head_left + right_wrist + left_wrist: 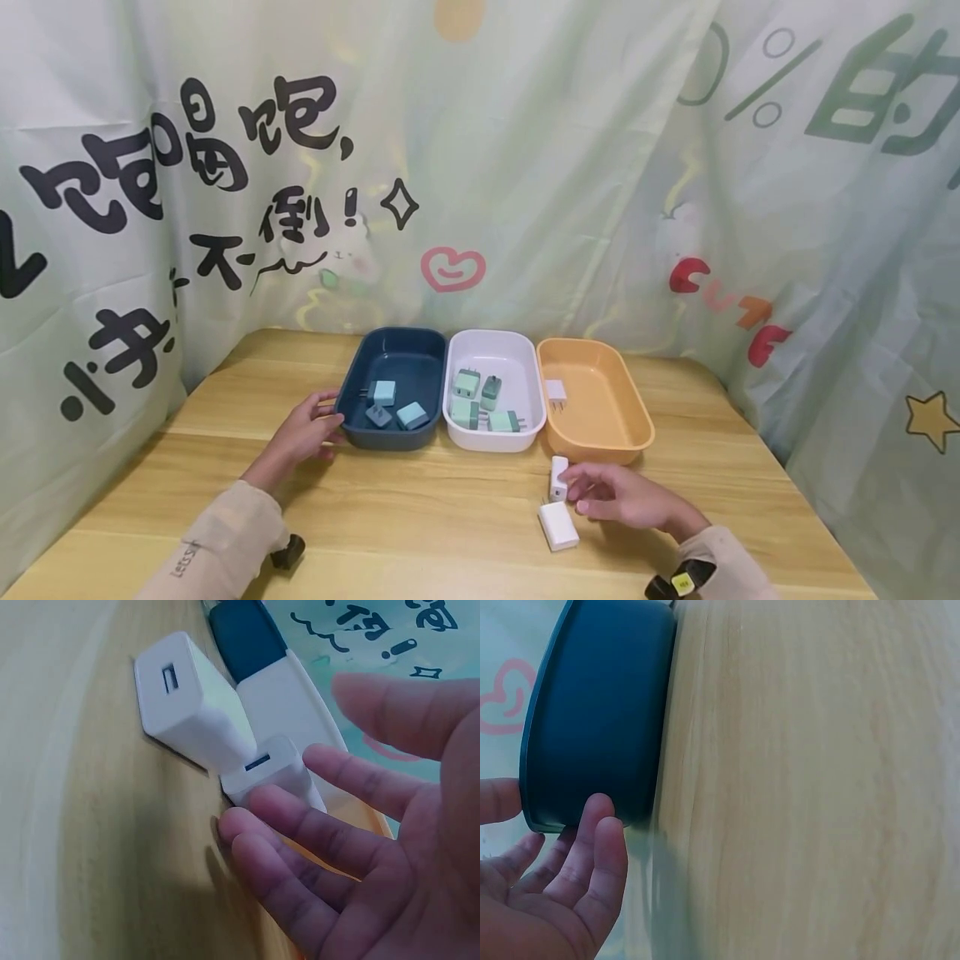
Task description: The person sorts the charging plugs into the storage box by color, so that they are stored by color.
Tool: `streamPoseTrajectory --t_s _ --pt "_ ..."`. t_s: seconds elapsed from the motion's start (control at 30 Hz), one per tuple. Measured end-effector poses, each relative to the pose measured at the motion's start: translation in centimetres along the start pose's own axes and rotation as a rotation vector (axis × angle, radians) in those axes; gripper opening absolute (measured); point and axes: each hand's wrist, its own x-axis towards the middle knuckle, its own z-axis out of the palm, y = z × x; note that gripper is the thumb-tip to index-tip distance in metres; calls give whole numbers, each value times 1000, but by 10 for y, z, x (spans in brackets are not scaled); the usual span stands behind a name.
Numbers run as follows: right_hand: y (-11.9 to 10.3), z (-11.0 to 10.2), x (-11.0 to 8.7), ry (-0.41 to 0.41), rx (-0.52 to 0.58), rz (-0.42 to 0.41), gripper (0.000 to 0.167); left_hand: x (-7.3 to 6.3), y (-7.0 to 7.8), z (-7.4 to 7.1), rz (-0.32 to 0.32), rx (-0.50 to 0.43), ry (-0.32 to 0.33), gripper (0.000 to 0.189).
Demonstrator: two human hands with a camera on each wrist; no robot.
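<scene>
My left hand (307, 429) rests at the left side of a dark blue bin (393, 340); its loosely bent fingers touch the outer wall, with the thumb at the rim in the left wrist view. Two white USB wall chargers lie on the table before the yellow bin (637, 417). My right hand (626, 497) is beside them, thumb apart from the fingers. Its fingertips reach the farther charger (270, 769), and whether they touch it is hard to tell. The nearer charger (558, 526) lies just left of the hand.
Several green chargers (465, 412) lie in the white bin (495, 343), between the blue and yellow ones. The blue bin holds three blue chargers (385, 392); one white charger (556, 390) is in the yellow bin. A printed curtain (540, 167) hangs behind the wooden table (420, 517).
</scene>
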Motion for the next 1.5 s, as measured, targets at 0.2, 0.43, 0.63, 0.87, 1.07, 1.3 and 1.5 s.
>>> streamPoseTrajectory --t_s 0.2,0.43,0.63,0.87,1.07,1.3,1.5 --pt "1 7 3 2 27 -19 32 -1 0 0 -1 4 4 50" --pt "4 13 4 -7 -2 92 51 -2 0 2 3 3 11 49" --pt "5 19 8 -10 -108 121 56 -3 -3 0 -4 -9 2 51" --pt "-1 18 11 -8 -168 89 43 0 -4 1 -6 -2 9 50" --pt "-4 12 10 2 -67 85 42 0 -1 1 -8 17 2 51" --pt "-9 3 11 22 -25 52 39 1 -1 -1 4 -2 -9 51" --pt "-14 -4 11 43 1 37 39 3 -2 -1 9 -29 -16 51"
